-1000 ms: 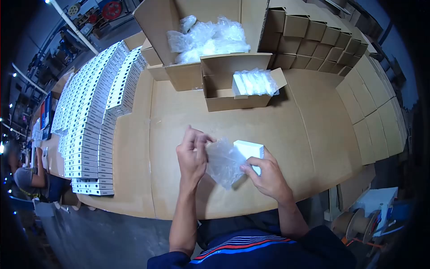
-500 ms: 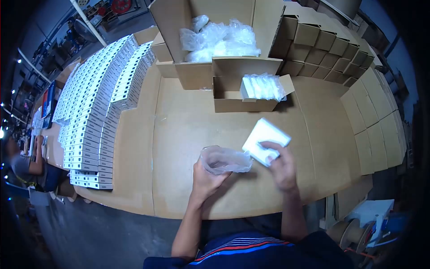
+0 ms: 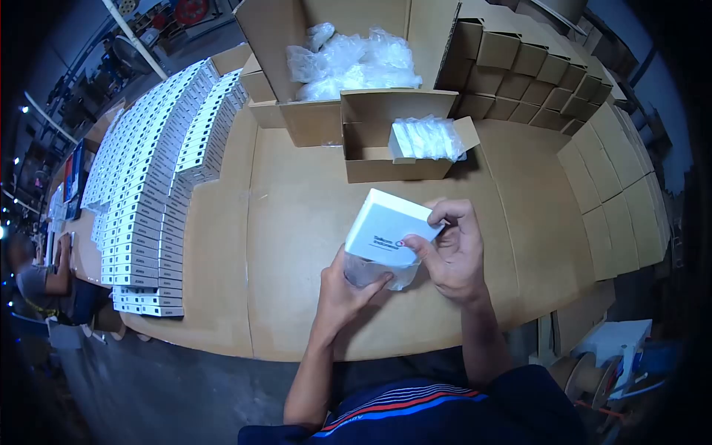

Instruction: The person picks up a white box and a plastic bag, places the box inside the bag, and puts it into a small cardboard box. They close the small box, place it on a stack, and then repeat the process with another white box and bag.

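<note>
A flat white box [image 3: 389, 226] with dark print on its face is tilted over the table, its lower end inside the mouth of a clear plastic bag [image 3: 371, 274]. My left hand [image 3: 347, 288] is closed round the bag from the left and below, thumb across its front. My right hand [image 3: 454, 256] grips the box by its right edge, thumb on the printed face and fingers at the upper corner. How deep the box sits in the bag is partly hidden by my left hand.
Stacked white boxes [image 3: 152, 185] cover the left side. An open carton [image 3: 397, 172] holds several plastic-wrapped packs [image 3: 428, 139]; behind it, a larger carton [image 3: 319, 126] holds plastic bags [image 3: 356, 63]. Brown boxes [image 3: 615, 193] line the right. Another person [image 3: 48, 278] is at far left.
My right hand has brought the white box left to the bag, and its lower end has gone into the bag's mouth. My left hand keeps its hold on the bag.
</note>
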The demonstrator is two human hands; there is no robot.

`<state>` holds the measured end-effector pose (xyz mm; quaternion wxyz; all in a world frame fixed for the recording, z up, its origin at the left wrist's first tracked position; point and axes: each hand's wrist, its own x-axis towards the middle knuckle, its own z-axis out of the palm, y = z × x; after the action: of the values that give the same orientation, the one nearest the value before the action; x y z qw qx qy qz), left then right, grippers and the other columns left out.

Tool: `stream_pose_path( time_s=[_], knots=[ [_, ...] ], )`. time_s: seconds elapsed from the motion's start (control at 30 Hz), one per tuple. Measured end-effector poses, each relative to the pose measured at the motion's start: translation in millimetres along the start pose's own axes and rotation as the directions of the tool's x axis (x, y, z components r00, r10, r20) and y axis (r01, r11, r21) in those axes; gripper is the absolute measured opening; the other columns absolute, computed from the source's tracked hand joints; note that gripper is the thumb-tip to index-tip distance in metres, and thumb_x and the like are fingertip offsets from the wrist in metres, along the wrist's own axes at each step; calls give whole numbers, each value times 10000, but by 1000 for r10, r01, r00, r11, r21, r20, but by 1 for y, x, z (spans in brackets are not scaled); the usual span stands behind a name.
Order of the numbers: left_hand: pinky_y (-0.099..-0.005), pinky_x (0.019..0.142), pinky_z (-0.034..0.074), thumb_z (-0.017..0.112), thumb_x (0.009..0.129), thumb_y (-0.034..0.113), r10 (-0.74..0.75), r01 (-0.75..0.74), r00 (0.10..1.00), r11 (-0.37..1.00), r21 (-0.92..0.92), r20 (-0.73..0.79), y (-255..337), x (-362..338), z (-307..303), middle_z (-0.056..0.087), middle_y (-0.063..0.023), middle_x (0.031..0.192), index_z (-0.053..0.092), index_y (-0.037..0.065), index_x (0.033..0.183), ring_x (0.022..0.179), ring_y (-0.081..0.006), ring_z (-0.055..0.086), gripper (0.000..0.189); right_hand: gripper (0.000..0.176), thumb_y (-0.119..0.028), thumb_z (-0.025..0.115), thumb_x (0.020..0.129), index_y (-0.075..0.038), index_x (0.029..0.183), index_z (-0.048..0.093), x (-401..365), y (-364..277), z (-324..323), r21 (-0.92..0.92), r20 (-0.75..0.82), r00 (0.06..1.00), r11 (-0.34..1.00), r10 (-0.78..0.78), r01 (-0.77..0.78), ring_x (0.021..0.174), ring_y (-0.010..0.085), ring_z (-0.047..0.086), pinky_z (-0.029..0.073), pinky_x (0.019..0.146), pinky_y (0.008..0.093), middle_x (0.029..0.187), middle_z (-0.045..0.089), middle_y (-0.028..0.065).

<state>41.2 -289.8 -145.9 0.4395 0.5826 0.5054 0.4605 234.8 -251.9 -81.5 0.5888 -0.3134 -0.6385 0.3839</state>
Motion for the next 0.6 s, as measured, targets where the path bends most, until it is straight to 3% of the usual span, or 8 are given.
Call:
stream_pose_path(
  time_s=[0.2, 0.37, 0.4, 0.5, 0.53, 0.57, 0.6],
  knots=[
    [-378, 900, 584, 896, 786, 129, -42, 42, 999, 999, -29, 8, 10, -1, 2, 766, -186, 1083, 612, -19, 1271, 1030, -247, 747, 582, 236, -59, 763, 919, -12, 1065, 584, 6, -7, -12, -301, 44, 999, 953, -19, 32, 879, 225, 678, 539, 851, 350, 944, 666, 117],
    [-378, 883, 587, 908, 765, 118, -2, 2, 1000, 1000, -28, 10, 12, 0, 5, 768, -187, 1061, 592, -21, 1329, 1006, -245, 753, 661, 201, -84, 733, 943, 2, 1062, 595, 13, -15, -4, -339, 80, 983, 932, 164, -128, 928, 258, 706, 539, 873, 373, 950, 689, 144],
    [-354, 930, 564, 859, 835, 132, -29, 31, 999, 999, -31, 40, 12, -2, 4, 748, -163, 1141, 566, -24, 1376, 1053, -220, 723, 636, 200, -94, 729, 948, 4, 1061, 596, 14, -13, -1, -345, 73, 983, 929, 166, -131, 931, 261, 708, 540, 873, 374, 948, 689, 145],
    [-332, 1001, 519, 703, 1002, 237, -32, 50, 998, 875, -482, 46, -12, -5, 6, 697, -124, 1241, 538, -29, 1409, 1128, -196, 665, 513, 190, -123, 707, 963, 14, 1045, 604, 16, -1, 1, -346, 80, 969, 918, 233, -192, 939, 275, 714, 539, 878, 381, 952, 693, 154],
    [-324, 1040, 485, 482, 1121, 330, -75, 117, 992, 828, -548, 99, -16, -7, 2, 649, -96, 1302, 530, -30, 1413, 1175, -174, 616, 466, 190, -125, 706, 963, 17, 1039, 606, 17, 1, 3, -321, 87, 957, 917, 279, -238, 935, 276, 715, 539, 879, 382, 954, 695, 158],
    [-326, 1031, 491, 454, 1129, 345, -109, 145, 989, 827, -543, 98, -18, -9, 2, 652, -96, 1295, 530, -28, 1413, 1169, -169, 619, 475, 190, -128, 705, 962, 20, 1032, 608, 18, 3, 3, -297, 94, 942, 912, 323, -283, 930, 277, 715, 538, 880, 382, 956, 696, 162],
    [-327, 1023, 496, 425, 1136, 359, -141, 172, 985, 825, -539, 98, -20, -11, 3, 655, -97, 1287, 529, -27, 1413, 1163, -163, 622, 486, 225, -144, 681, 995, 22, 1119, 594, 19, 3, 1, -319, 142, 883, 865, 448, -388, 1007, 243, 704, 536, 912, 363, 1062, 707, 159]
  ],
)
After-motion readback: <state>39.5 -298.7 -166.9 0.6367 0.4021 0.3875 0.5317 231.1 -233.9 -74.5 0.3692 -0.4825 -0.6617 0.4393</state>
